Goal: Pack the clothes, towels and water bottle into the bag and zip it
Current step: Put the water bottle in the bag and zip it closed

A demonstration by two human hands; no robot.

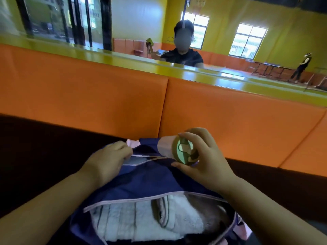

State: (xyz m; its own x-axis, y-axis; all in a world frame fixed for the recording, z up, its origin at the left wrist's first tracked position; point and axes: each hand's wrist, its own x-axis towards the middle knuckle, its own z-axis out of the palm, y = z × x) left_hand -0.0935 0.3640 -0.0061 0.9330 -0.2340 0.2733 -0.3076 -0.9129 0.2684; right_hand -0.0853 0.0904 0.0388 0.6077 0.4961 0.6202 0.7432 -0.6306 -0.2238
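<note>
A navy blue bag (145, 181) with pink zip trim lies on the dark seat in front of me. Its main opening gapes near me, showing folded white towels (134, 220) with dark stripes inside. My right hand (203, 156) grips a pink water bottle (177, 148) by its green and brown lid end, the bottle's body pointing away over the bag's far pocket. My left hand (108, 158) pinches the edge of that far pocket beside a pink tab (132, 143), holding it apart.
An orange padded backrest (88, 96) rises right behind the bag, topped by a yellow ledge (123, 59). Beyond it sits a person in black (184, 55); another person (302, 68) stands far right by tables. The dark seat (35, 156) spreads left and right.
</note>
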